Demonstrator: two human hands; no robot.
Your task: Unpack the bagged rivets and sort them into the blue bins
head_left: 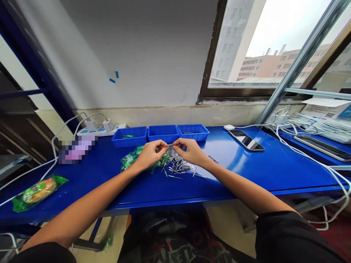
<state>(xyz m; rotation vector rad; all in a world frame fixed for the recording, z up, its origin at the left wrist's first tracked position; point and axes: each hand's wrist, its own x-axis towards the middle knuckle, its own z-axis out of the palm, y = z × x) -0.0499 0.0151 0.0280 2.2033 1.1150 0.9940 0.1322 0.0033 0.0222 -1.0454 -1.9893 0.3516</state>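
My left hand (151, 154) and my right hand (192, 151) meet above the blue table (233, 179), fingertips closed. Between them they pinch a thin, small metal piece (169, 145) that looks like a blind rivet; the fingers partly cover it. Beneath my right hand, a loose heap of blind rivets (178, 166) spreads over the table, partly on clear plastic. Green plastic packets (130, 159) lie behind and beside my left hand. Just beyond my hands, three blue bins stand in a row: a left bin (128, 141), a middle bin (161, 138) and a right bin (201, 136). Small green pieces show in the left bin.
On the right lie a phone (246, 140) and white cables (304, 157). A power strip (102, 130) with plugged-in chargers sits at the back left. A wrapped bread roll (40, 191) lies at the left edge. A metal post (290, 69) rises on the right.
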